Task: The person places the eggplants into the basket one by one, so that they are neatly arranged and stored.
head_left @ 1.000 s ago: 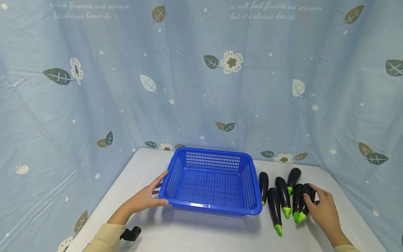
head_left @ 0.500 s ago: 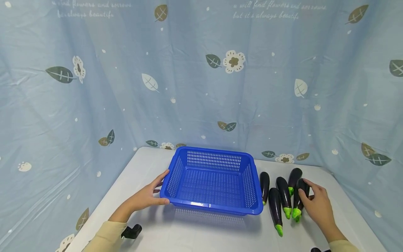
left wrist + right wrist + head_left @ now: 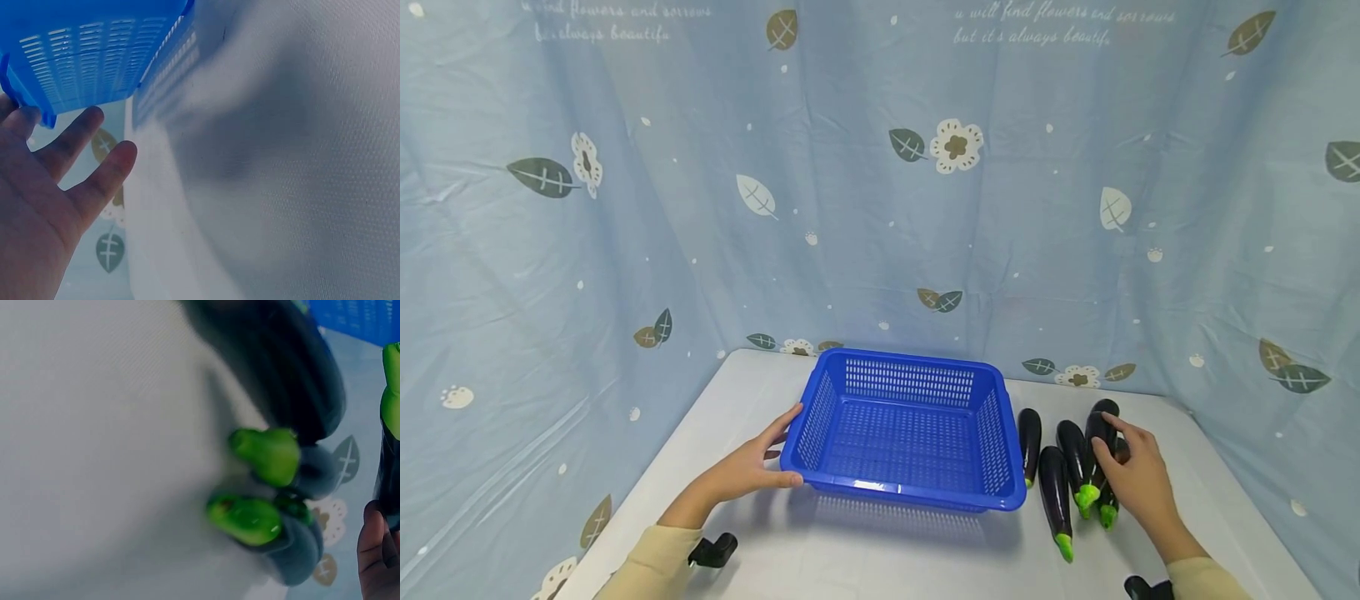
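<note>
My right hand (image 3: 1142, 479) grips a dark purple eggplant (image 3: 1099, 432) with a green stem end between thumb and fingers, over the other eggplants on the table's right side. In the right wrist view the held eggplant (image 3: 390, 456) points its green end upward at the right edge. Several more lie around it, such as one eggplant (image 3: 1055, 492) in front and another eggplant (image 3: 1028, 442) beside the basket. A blue plastic basket (image 3: 902, 492) with slotted walls holds nothing. My left hand (image 3: 745, 473) touches its left front corner, fingers spread and mostly straight in the left wrist view.
The white table (image 3: 865, 567) is backed by a blue curtain (image 3: 850, 208) with leaf and flower prints. Black devices show near each wrist, one device (image 3: 715, 550) by the left sleeve and another device (image 3: 1142, 588) by the right.
My right hand has moved left and slightly back with the eggplant, from the right end of the group to over its middle. The left hand and basket stay in place.
</note>
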A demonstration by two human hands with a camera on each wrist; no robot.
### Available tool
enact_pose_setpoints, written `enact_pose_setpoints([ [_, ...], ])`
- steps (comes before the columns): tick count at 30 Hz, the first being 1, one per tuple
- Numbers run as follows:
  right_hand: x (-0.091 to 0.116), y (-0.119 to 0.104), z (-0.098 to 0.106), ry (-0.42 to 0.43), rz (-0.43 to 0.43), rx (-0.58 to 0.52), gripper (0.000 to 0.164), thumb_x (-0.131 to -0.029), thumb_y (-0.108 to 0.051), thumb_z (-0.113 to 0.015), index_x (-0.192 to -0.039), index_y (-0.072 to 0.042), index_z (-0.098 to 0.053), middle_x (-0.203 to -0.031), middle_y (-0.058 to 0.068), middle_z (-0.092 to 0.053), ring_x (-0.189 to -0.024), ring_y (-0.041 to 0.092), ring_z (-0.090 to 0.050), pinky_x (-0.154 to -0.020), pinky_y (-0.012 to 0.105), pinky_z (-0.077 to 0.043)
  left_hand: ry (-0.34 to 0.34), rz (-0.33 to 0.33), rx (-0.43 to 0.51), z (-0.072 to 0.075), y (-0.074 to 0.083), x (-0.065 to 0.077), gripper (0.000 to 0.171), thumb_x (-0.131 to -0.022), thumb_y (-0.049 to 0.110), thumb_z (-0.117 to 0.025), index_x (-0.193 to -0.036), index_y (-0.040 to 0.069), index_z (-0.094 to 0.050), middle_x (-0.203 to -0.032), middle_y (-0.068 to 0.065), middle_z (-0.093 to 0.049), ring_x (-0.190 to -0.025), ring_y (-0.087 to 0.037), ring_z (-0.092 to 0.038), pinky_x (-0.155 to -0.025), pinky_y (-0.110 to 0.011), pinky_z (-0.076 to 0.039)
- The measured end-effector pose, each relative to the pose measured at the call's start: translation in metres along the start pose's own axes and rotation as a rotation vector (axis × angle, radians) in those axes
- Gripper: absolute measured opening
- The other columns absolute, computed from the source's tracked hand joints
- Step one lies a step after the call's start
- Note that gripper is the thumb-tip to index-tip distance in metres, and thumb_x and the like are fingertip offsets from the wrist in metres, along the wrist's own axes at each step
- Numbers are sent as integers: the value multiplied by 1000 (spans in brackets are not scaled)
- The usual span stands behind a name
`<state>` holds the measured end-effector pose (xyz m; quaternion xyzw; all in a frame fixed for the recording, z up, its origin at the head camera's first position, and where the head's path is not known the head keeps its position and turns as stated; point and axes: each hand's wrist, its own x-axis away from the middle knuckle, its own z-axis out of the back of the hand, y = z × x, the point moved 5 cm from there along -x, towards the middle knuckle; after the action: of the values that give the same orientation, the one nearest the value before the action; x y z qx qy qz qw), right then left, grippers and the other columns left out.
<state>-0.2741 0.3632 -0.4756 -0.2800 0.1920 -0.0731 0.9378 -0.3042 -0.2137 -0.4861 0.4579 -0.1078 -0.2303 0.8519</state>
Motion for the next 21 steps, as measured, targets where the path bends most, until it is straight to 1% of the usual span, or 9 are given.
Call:
enact_pose_setpoints([
  [4,-2,-13,1,13,58,-21,54,-104,-28,-57,-148,0,-47,-140,41,-39,-95,44,-55,-74,58,-48,-4,7,5,1,1,1,108,-85,32,-83,-165,22,-11,-165,-24,-20,-144,-49,-34,-111,-59,-41],
  [8,-4,-21,-1,21,99,-25,53,-103,-27,-59,-147,1,-49,-138,40,-41,-93,41,-56,-72,55,-49,-7,8,3,0,2,2,109,-85,34,-83,-165,23,-10,-165,-25,-20,-143,-50,-34,-110,-60,-41],
  [11,-5,-23,-3,23,112,-26,52,-103,-26,-59,-146,0,-50,-137,38,-42,-87,36,-56,-67,47,-48,-11,17,-1,0,1,2,109,-85,35,-82,-165,24,-10,-165,-24,-19,-143,-50,-34,-110,-60,-41],
  [15,-7,-26,-5,23,130,-39,52,-102,-27,-60,-146,0,-51,-135,36,-44,-83,31,-54,-63,37,-43,-11,33,10,0,0,0,109,-85,35,-82,-165,25,-9,-166,-23,-18,-144,-50,-34,-111,-60,-40],
  [21,-10,-34,-6,30,156,-54,51,-102,-27,-60,-146,-1,-51,-136,34,-45,-85,31,-55,-63,37,-44,-15,43,30,-1,-1,-1,108,-86,33,-82,-165,28,-9,-166,-22,-18,-144,-49,-34,-112,-60,-39],
])
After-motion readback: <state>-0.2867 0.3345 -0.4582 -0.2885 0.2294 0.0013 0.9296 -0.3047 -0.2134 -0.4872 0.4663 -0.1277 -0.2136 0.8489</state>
